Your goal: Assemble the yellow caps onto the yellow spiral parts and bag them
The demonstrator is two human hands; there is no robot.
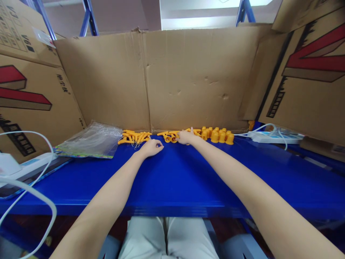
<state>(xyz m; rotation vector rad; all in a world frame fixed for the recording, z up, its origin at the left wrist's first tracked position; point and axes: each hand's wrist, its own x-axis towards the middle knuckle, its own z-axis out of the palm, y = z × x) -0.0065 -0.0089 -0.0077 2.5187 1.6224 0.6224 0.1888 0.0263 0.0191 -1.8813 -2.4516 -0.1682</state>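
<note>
My left hand [152, 148] rests low over the blue table with its fingers curled in, and nothing shows between them. Just left of it lies a pile of orange stick-like pieces [134, 136] with small metal chains [137, 145]. My right hand [185, 137] reaches into a row of orange pieces at the back, fingertips closed at a bell-shaped orange piece [173, 139]; its fingers partly hide the grip. Beside that is another orange bell-shaped piece [167, 139]. To the right of this hand, several orange cup-like pieces [222, 136] stand grouped together.
Clear plastic bags [90, 140] lie at the left on the blue table [178, 180]. A cardboard panel [199, 79] closes off the back, with cardboard boxes [29, 97] at both sides. White cables [52, 208] loop at the left; a white power strip [272, 136] sits at the right.
</note>
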